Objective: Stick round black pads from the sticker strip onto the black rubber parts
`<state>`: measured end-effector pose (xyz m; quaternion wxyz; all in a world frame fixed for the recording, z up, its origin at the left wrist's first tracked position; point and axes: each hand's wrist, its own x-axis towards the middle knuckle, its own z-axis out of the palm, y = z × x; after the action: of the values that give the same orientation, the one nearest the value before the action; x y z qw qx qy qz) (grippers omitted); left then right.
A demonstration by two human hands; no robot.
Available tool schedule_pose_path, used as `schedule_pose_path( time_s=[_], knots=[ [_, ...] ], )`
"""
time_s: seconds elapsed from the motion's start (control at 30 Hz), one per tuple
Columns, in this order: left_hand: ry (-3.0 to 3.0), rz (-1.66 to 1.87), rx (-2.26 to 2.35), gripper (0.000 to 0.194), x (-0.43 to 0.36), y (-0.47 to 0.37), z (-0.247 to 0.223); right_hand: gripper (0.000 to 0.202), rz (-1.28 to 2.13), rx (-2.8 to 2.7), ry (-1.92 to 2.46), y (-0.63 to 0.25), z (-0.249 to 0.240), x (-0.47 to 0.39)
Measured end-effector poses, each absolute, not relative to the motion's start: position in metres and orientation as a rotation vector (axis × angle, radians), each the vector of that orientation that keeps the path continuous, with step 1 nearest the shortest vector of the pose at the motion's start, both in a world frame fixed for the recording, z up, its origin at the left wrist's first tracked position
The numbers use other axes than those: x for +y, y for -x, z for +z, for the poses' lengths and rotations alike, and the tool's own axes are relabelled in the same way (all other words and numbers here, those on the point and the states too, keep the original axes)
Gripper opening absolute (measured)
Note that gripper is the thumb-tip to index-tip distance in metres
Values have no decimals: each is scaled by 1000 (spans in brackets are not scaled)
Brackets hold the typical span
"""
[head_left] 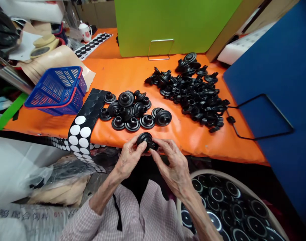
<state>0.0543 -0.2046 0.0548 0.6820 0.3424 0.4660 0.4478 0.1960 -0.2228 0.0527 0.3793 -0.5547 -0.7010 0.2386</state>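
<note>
Checked shirt [158, 201] is seen nearest; at the counter's [193, 144] front edge, one part [144, 138] is pinched by left hand [129, 155] and right hand [171, 162]. Discs [126, 112] and a pile [195, 97] are left lying; progress cannot be judged.

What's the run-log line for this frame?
left hand: on black part | right hand: same part | blue basket: on orange table

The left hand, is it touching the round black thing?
Touching. The head view shows the thumb of the left hand lying over the lower edge of the round black piece.
</note>
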Motion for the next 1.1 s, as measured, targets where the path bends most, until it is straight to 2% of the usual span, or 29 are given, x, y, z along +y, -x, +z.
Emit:
schedule_pose_path(
  time_s=[0.23,0.37,0.47,0.73,1.1],
  knots=[
    [-735,992,997,38,-206,-50,54,40,735,-1709,1434,-196,53,-231],
    [-656,994,928,42,-206,-49,57,44,1076,-1390,1475,-198,53,-227],
    [-674,994,885,41,-207,-49,60,38,1301,-1232,1373,-193,53,-225],
    [-867,1091,1011,37,-213,-51,60,32,1168,-1181,1368,-177,46,-225],
    [-741,904,936,43,-200,-40,54,47,1345,-1018,1410,-187,43,-224]
  ],
)
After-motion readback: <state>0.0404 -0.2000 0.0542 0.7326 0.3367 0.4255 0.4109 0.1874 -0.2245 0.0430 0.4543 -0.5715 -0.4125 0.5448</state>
